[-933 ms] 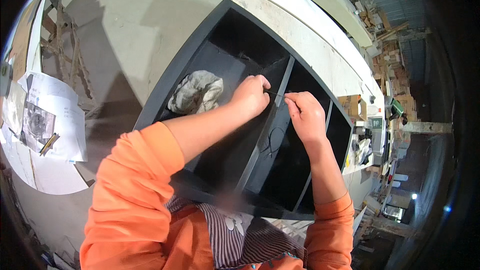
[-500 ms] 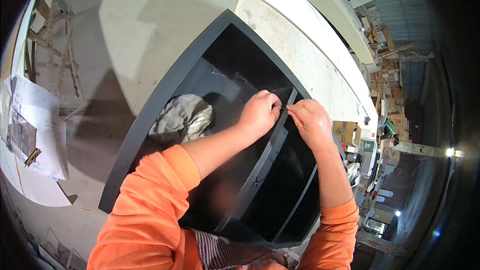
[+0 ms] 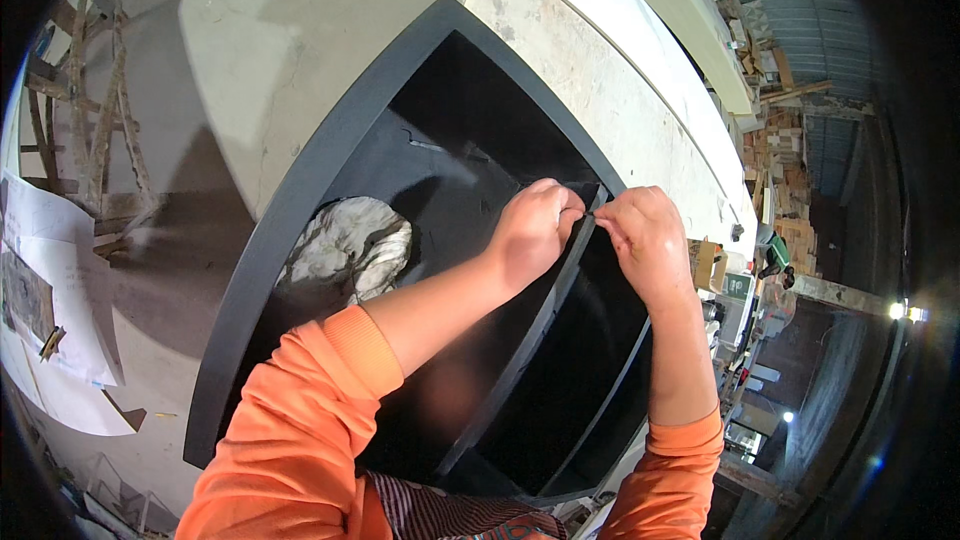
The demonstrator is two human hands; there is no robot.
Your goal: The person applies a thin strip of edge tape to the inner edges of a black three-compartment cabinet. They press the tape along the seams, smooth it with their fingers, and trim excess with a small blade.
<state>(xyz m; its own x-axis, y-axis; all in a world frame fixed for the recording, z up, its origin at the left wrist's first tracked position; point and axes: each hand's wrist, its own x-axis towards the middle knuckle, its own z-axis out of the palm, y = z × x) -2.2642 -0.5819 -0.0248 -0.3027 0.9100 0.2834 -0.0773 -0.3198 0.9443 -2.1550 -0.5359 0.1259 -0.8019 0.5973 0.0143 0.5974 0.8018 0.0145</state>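
Note:
A black open-fronted box [image 3: 330, 130], like a cabinet, lies in front of me with long dividers across its inside. My left hand [image 3: 538, 228] is closed in a pinch at the far end of the nearer divider [image 3: 540, 325]. From the other side my right hand [image 3: 645, 240] pinches at the same edge, its fingertips almost meeting the left ones. A small dark bit shows between the fingertips, too small to name. Inside the box, left of my forearm, lies a crumpled grey-white cloth [image 3: 360, 245].
Pale boards [image 3: 600, 70] lie beyond the box. Paper sheets [image 3: 60, 270] hang at the left, near a rough wooden trestle [image 3: 110, 120]. Small cartons [image 3: 710, 265] and tools crowd the right, with stacked wood pieces [image 3: 790, 170] farther off.
My view has shifted slightly, and the box sits a little nearer its left rim. Both hands stay pinched together at the divider's far end, with only small finger movements.

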